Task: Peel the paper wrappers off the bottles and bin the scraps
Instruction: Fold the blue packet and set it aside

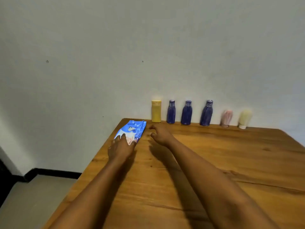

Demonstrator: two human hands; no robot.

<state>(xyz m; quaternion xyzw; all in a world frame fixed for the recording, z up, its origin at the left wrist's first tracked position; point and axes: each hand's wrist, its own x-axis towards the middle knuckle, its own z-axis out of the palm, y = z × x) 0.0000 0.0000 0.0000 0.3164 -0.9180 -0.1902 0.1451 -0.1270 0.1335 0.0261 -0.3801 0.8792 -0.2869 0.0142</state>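
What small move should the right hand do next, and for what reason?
Probably reach a little further and grip the yellow bottle: the right hand is empty, fingers loosely curled, just short of it, while the left hand rests on the blue packet.

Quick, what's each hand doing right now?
Left hand: open, resting on the blue printed plastic packet.
Right hand: open, fingers loosely curled, holding nothing.

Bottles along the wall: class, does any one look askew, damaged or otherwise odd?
The rightmost blue bottle leans a little, top to the right; the wide lens may add to that. The cream bottle seems to stand upside down on its white cap. Nothing looks spilled.
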